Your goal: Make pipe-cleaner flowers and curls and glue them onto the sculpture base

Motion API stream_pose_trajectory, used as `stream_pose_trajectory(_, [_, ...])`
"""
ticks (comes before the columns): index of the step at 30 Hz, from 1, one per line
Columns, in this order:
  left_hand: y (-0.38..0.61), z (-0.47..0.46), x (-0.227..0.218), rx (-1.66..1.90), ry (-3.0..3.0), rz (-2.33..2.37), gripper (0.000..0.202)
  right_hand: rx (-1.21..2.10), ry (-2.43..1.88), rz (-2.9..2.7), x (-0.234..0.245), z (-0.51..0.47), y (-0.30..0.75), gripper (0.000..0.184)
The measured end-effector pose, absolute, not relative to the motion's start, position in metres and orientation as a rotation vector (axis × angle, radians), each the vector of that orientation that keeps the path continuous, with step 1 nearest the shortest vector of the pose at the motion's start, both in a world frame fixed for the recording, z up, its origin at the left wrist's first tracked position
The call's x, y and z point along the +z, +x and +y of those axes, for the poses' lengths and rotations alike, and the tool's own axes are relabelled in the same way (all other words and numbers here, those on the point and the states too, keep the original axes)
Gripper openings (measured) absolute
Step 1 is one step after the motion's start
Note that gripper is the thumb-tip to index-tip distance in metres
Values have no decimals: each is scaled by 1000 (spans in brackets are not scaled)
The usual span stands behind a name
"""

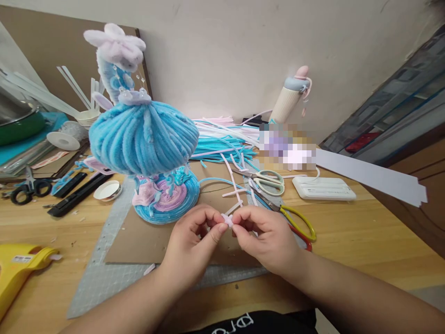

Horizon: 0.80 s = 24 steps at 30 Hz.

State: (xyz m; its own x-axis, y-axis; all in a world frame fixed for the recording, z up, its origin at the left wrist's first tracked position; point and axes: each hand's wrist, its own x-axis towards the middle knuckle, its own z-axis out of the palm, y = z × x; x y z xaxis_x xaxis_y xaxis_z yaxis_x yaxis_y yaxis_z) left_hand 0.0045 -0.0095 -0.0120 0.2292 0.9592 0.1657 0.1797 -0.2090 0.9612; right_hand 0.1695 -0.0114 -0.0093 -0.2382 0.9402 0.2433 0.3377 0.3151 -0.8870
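A small pale pink fuzzy piece, like a little pipe-cleaner flower [227, 220], is pinched between both sets of fingertips. My left hand [194, 236] grips its left side and my right hand [266, 234] its right side, thumbs and forefingers closed. Both hands are over a brown cardboard sheet [132, 246]. Behind them stands a blue fuzzy lamp-like craft [142, 134] with a pleated shade, a pink flower on top and a round blue and pink base [167, 204]. Pink pipe-cleaner pieces [233, 178] lie just beyond my fingers.
Scissors with cream handles [273, 182] and yellow handles [301, 222] lie right of centre. A yellow glue gun [24, 269] is at left, near black-handled scissors [30, 189]. Blue pipe cleaners [222, 148] are heaped behind. A white power strip [323, 188] and a bottle [287, 99] stand right.
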Motion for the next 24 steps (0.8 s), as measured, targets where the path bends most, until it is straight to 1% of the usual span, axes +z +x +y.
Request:
stream_pose_trajectory(4, [5, -11, -12, 1077, 1677, 1088, 11, 731, -1200, -1796, -11, -11, 168, 6])
stream_pose_trajectory(8, [3, -11, -9, 1085, 1627, 1060, 11, 754, -1189, -1787, -10, -11, 169, 7])
stream_pose_trajectory(11, [4, -9, -9, 1045, 1425, 1028, 12, 907, -1193, -1699, -8, -11, 168, 6])
stream_pose_trajectory(14, [6, -6, -11, 960, 1191, 961, 17, 1179, -1194, -1541, -7, -11, 166, 3])
stream_pose_trajectory(16, [6, -5, -12, 977, 1174, 988, 17, 1367, -1180, -1419, -7, -10, 164, 5])
stream_pose_trajectory(18, [5, -6, -13, 1103, 1350, 1086, 14, 1483, -1178, -1312, -7, -10, 162, 11])
stream_pose_trajectory(21, [3, -10, -14, 1265, 1830, 1144, 6, 1521, -1213, -1214, -7, -10, 160, 16])
stream_pose_trajectory(24, [1, -13, -14, 1254, 2135, 1109, 18, 1511, -1241, -1189, -7, -11, 159, 17])
